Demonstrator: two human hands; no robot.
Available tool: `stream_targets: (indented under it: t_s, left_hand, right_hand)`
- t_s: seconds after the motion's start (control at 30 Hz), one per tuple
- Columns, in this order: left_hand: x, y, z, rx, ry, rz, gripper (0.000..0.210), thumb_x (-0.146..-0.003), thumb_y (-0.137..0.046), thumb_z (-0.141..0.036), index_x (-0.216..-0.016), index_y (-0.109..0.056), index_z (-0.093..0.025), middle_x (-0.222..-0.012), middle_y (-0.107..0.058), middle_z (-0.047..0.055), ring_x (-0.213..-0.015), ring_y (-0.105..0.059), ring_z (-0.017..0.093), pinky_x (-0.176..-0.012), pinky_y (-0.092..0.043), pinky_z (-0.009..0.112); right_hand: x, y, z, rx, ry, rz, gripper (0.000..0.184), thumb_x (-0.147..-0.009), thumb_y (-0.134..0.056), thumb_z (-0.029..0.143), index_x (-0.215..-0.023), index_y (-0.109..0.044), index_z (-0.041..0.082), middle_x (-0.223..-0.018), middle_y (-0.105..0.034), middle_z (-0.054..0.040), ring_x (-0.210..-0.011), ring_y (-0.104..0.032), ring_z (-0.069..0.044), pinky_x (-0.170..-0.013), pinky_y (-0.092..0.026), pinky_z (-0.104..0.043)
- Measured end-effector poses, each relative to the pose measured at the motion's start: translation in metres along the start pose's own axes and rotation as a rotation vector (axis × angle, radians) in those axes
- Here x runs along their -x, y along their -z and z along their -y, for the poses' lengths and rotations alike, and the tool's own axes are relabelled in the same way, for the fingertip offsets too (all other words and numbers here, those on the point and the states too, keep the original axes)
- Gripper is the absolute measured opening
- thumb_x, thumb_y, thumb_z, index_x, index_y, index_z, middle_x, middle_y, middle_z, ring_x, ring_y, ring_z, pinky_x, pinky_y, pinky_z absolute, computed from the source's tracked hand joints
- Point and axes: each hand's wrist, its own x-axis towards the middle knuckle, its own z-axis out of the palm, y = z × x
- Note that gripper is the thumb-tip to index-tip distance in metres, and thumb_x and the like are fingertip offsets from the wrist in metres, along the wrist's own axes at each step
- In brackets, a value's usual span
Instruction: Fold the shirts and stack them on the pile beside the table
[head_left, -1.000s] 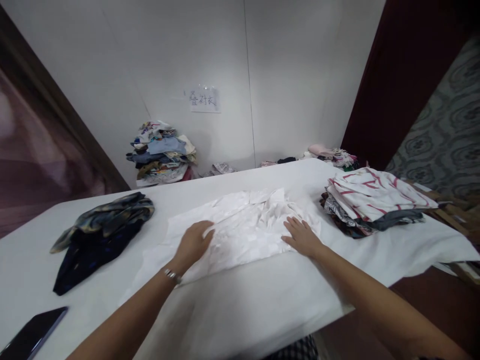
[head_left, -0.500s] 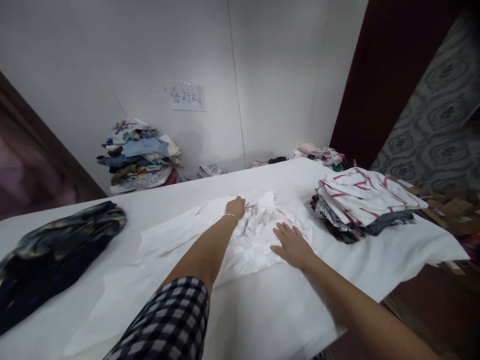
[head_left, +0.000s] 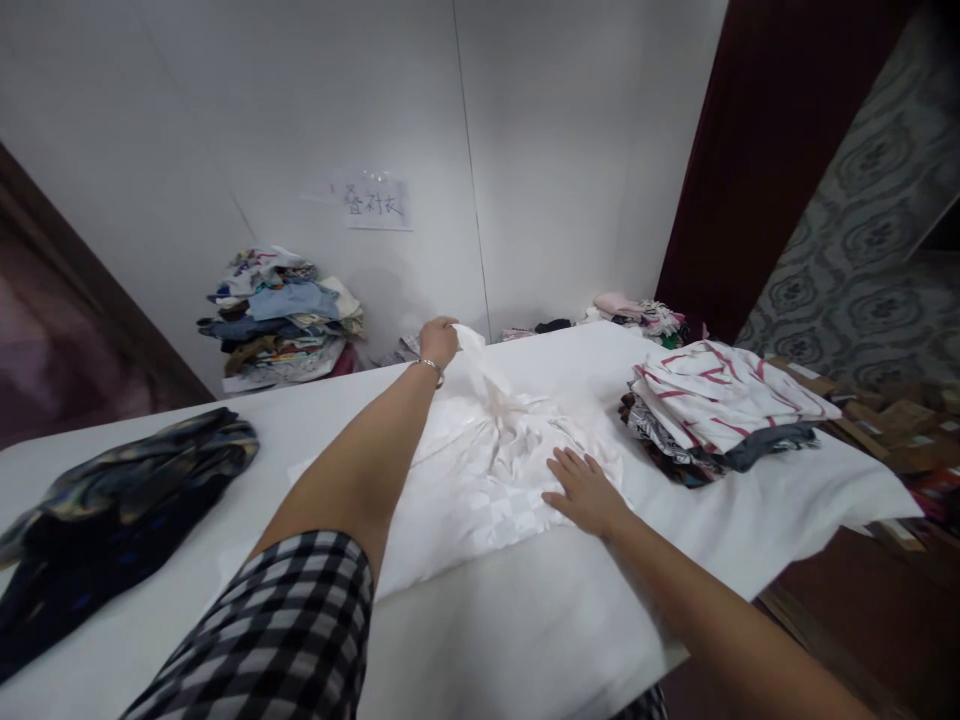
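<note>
A thin white shirt (head_left: 480,510), bunched and wrinkled near its middle, lies on the white-covered table (head_left: 435,640). My left hand (head_left: 439,342) is closed on a strip of it, held up above the far side of the cloth so that the strip slants down to the gathered folds. Lower on the right, my right hand (head_left: 589,492) lies flat on the shirt with its fingers spread. My left forearm covers part of the shirt's left side.
Folded clothes (head_left: 727,400) are stacked at the table's right. A dark garment (head_left: 127,510) lies on the left. Behind the table stands a tall clothes pile (head_left: 285,310), with more clothes (head_left: 630,308) farther right. A paper sign (head_left: 376,203) hangs on the wall.
My left hand has risen and moved away to the left, lifting a strip of the shirt off the table. The shirt's left part has drawn in. My right hand has stayed in place.
</note>
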Motion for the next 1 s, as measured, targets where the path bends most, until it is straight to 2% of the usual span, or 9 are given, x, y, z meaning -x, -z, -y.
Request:
stream_targets:
  t_s: [0.17, 0.27, 0.37, 0.5, 0.63, 0.7, 0.8, 0.9, 1.0]
  left_hand:
    - [0.002, 0.062, -0.019, 0.054, -0.113, -0.126, 0.041, -0.071, -0.047, -0.006, -0.101, -0.073, -0.014, -0.1, -0.073, 0.008, -0.091, -0.065, 0.018, -0.082, -0.049, 0.027]
    - [0.016, 0.102, -0.026, -0.147, -0.265, -0.133, 0.038, -0.075, -0.047, -0.009, -0.103, -0.072, -0.014, -0.107, -0.071, 0.01, -0.102, -0.063, 0.021, -0.093, -0.046, 0.031]
    - [0.034, 0.136, -0.03, -0.385, -0.384, -0.08, 0.038, -0.079, -0.047, -0.012, -0.109, -0.07, -0.015, -0.115, -0.068, 0.011, -0.111, -0.059, 0.024, -0.1, -0.042, 0.034]
    - [0.065, 0.168, -0.031, -0.496, -0.532, -0.025, 0.032, -0.084, -0.046, -0.018, -0.104, -0.071, -0.016, -0.11, -0.067, 0.011, -0.106, -0.059, 0.024, -0.097, -0.043, 0.035]
    - [0.119, 0.199, -0.023, -0.514, -0.712, 0.022, 0.03, -0.086, -0.043, -0.02, -0.1, -0.069, -0.016, -0.103, -0.065, 0.01, -0.106, -0.056, 0.025, -0.096, -0.042, 0.038]
    - [0.156, 0.216, -0.009, -0.535, -0.752, 0.071, 0.031, -0.088, -0.04, -0.022, -0.099, -0.069, -0.017, -0.101, -0.065, 0.01, -0.107, -0.056, 0.026, -0.096, -0.042, 0.041]
    - [0.219, 0.231, 0.032, -0.552, -0.757, 0.189, 0.033, -0.09, -0.037, -0.024, -0.097, -0.069, -0.022, -0.099, -0.066, 0.01, -0.101, -0.058, 0.025, -0.094, -0.044, 0.043]
    - [0.281, 0.23, 0.089, -0.539, -0.728, 0.319, 0.033, -0.09, -0.037, -0.023, -0.094, -0.07, -0.025, -0.093, -0.069, 0.008, -0.09, -0.061, 0.023, -0.085, -0.048, 0.039]
    - [0.326, 0.217, 0.141, -0.558, -0.645, 0.402, 0.034, -0.088, -0.037, -0.019, -0.09, -0.07, -0.026, -0.091, -0.071, 0.005, -0.082, -0.063, 0.023, -0.076, -0.05, 0.039]
  right_hand:
    - [-0.001, 0.001, 0.0, 0.015, -0.022, 0.02, 0.068, -0.094, -0.035, 0.061, -0.15, -0.034, 0.023, -0.16, -0.021, -0.0082, -0.148, -0.015, -0.025, -0.118, -0.01, -0.049]
    - [-0.001, 0.002, 0.001, 0.031, -0.024, 0.036, 0.067, -0.094, -0.034, 0.061, -0.15, -0.034, 0.025, -0.16, -0.019, -0.0073, -0.148, -0.014, -0.024, -0.118, -0.01, -0.049]
    - [-0.001, 0.003, 0.0, 0.041, -0.029, 0.057, 0.067, -0.094, -0.032, 0.062, -0.15, -0.034, 0.025, -0.161, -0.016, -0.0065, -0.149, -0.011, -0.024, -0.118, -0.01, -0.049]
    - [-0.001, 0.005, 0.0, 0.047, -0.03, 0.059, 0.067, -0.094, -0.032, 0.062, -0.15, -0.034, 0.026, -0.161, -0.016, -0.0068, -0.149, -0.01, -0.024, -0.118, -0.011, -0.05]
    - [-0.001, 0.004, -0.002, 0.037, -0.018, 0.033, 0.066, -0.093, -0.034, 0.06, -0.149, -0.036, 0.026, -0.16, -0.022, -0.0074, -0.148, -0.014, -0.024, -0.117, -0.012, -0.051]
    - [-0.001, 0.003, -0.003, 0.03, -0.008, 0.014, 0.065, -0.093, -0.036, 0.059, -0.148, -0.037, 0.026, -0.159, -0.024, -0.0075, -0.148, -0.016, -0.025, -0.117, -0.013, -0.052]
    - [0.001, 0.004, -0.003, 0.033, 0.013, -0.032, 0.06, -0.092, -0.04, 0.055, -0.144, -0.044, 0.024, -0.156, -0.032, -0.0085, -0.145, -0.024, -0.025, -0.115, -0.018, -0.05]
    - [0.003, 0.006, -0.002, 0.046, 0.042, -0.091, 0.055, -0.092, -0.043, 0.05, -0.138, -0.05, 0.022, -0.149, -0.044, -0.0105, -0.139, -0.036, -0.025, -0.113, -0.023, -0.049]
    - [0.006, 0.008, 0.0, 0.062, 0.07, -0.128, 0.049, -0.092, -0.043, 0.048, -0.131, -0.057, 0.021, -0.139, -0.055, -0.011, -0.132, -0.044, -0.026, -0.112, -0.024, -0.051]
